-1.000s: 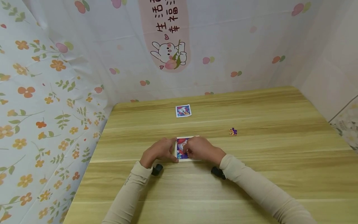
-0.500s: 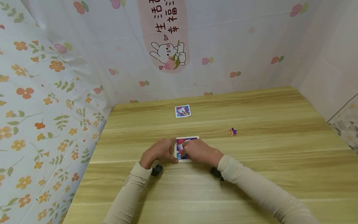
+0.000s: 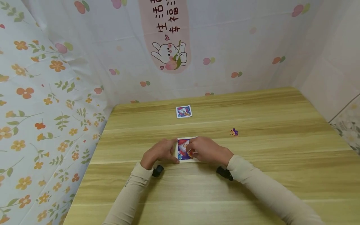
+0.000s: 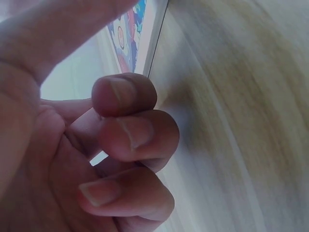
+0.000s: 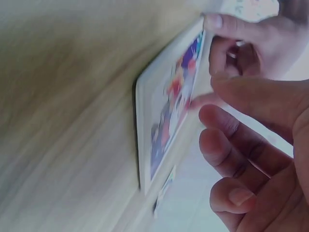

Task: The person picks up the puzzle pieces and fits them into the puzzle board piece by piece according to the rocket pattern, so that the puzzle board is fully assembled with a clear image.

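A small jigsaw puzzle in a white-rimmed tray [image 3: 182, 153] lies flat on the table, with a colourful cartoon picture. My left hand [image 3: 159, 150] holds the tray's left side, the thumb at the near corner and the index finger at the far one. The other left fingers curl loosely in the left wrist view. Over the tray's right half is my right hand [image 3: 209, 151], one finger reaching down onto the picture, the rest bent. A pale bare strip [image 5: 157, 92] shows along the tray's side nearest the right wrist camera. No loose piece shows between the right fingertips.
Right of the tray, farther back, lies a small purple and orange puzzle piece [image 3: 234, 132]. A square picture card [image 3: 184, 111] with a similar cartoon rests near the table's back edge. Patterned cloth [image 3: 219, 47] hangs behind the wooden table [image 3: 267, 181].
My right hand shifts slightly left, then back right, uncovering more of the picture's middle. My left hand keeps its place on the tray. Card and loose piece stay put.
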`<act>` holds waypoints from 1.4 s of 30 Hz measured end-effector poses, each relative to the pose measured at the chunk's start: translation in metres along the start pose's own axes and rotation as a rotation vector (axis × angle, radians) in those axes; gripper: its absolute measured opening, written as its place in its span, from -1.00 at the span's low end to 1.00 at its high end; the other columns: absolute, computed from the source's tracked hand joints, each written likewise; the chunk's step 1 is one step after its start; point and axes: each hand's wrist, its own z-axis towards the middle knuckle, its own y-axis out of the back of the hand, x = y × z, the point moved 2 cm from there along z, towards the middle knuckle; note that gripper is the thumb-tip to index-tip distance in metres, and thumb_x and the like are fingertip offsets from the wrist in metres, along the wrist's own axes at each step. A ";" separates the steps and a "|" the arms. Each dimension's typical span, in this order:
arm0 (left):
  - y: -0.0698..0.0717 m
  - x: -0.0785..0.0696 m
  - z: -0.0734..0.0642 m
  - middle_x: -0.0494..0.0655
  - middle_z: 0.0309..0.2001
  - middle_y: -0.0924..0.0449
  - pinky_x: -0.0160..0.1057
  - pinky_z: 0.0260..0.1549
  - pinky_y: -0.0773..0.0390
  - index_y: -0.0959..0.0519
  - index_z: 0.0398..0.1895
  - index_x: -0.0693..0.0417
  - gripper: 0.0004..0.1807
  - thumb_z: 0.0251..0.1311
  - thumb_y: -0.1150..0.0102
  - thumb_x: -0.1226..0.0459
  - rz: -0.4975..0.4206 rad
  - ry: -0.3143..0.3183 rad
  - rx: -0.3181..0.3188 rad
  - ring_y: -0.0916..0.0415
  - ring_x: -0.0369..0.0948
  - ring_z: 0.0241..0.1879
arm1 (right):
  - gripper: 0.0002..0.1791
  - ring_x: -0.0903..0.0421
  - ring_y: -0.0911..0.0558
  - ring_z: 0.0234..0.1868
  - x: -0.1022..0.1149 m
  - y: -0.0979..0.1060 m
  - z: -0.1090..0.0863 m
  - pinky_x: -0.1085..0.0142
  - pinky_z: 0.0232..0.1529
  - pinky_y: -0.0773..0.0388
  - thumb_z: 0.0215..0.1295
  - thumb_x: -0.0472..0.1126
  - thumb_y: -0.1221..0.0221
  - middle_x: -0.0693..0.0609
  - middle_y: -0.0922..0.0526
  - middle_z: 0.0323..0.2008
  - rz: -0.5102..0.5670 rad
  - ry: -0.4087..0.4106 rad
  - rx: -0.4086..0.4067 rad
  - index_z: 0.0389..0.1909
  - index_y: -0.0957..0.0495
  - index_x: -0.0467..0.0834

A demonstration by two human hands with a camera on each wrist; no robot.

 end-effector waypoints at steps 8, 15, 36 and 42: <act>0.001 0.000 0.000 -0.22 -0.52 -0.40 -0.34 -0.52 -0.24 -0.24 0.49 0.25 0.10 -0.10 -0.61 0.07 -0.002 0.008 -0.006 -0.30 -0.25 -0.46 | -0.83 0.24 -0.54 -0.37 -0.026 0.011 -0.013 0.35 -0.29 -0.52 0.19 -0.26 -0.39 0.08 -0.73 -0.30 0.065 -0.073 -0.049 -0.18 -0.75 -0.09; 0.002 -0.002 0.000 -0.20 -0.52 -0.40 -0.33 -0.51 -0.25 -0.23 0.50 0.24 0.11 -0.11 -0.61 0.07 0.003 0.004 -0.005 -0.31 -0.24 -0.45 | -0.83 0.27 -0.47 -0.46 -0.050 0.018 -0.027 0.42 -0.40 -0.44 0.21 -0.28 -0.35 0.10 -0.71 -0.37 0.127 -0.169 -0.087 -0.16 -0.74 -0.13; 0.000 -0.002 0.000 -0.22 -0.56 -0.32 -0.33 -0.54 -0.20 -0.23 0.50 0.24 0.11 -0.09 -0.60 0.05 -0.008 0.015 0.005 -0.25 -0.25 -0.50 | -0.84 0.22 -0.59 -0.41 -0.127 0.035 -0.099 0.33 -0.37 -0.52 0.14 -0.38 -0.36 0.02 -0.73 -0.38 0.120 -0.318 -0.223 -0.23 -0.72 -0.21; 0.000 0.000 -0.001 -0.20 -0.55 -0.32 -0.32 -0.53 -0.20 -0.24 0.49 0.25 0.10 -0.09 -0.60 0.05 -0.010 0.025 0.008 -0.25 -0.24 -0.49 | -0.71 0.01 -0.63 -0.33 -0.140 0.038 -0.107 0.09 -0.25 -0.57 0.09 -0.28 -0.42 -0.13 -0.69 -0.33 0.046 -0.399 -0.219 -0.18 -0.69 -0.32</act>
